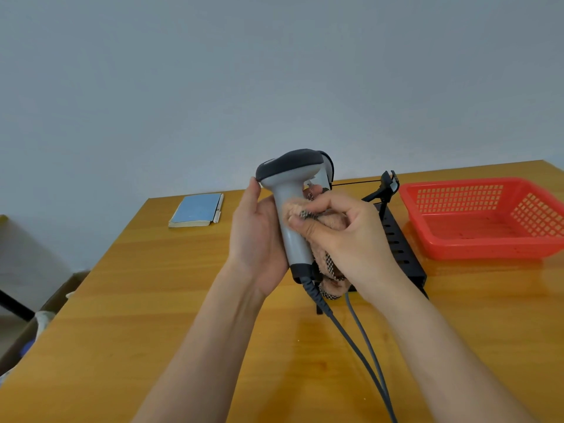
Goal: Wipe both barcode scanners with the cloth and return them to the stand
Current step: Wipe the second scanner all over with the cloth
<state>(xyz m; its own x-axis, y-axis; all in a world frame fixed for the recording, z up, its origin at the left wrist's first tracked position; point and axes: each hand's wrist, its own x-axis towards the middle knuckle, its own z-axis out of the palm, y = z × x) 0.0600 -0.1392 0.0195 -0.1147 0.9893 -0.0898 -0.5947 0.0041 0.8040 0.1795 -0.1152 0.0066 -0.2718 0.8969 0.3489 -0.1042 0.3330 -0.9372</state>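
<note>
A grey barcode scanner with a dark head is held upright above the table. My left hand grips its handle from the left. My right hand holds a tan cloth with a checkered edge bunched against the right side of the handle. Behind my hands a second scanner is mostly hidden; only part of its head shows. The black stand lies on the table behind my right hand, with an empty black cradle on an arm. Two grey cables trail toward me.
A red plastic basket stands at the right of the wooden table. A blue notebook with a pen lies at the back left. A cardboard box sits on the floor beyond the table's left edge.
</note>
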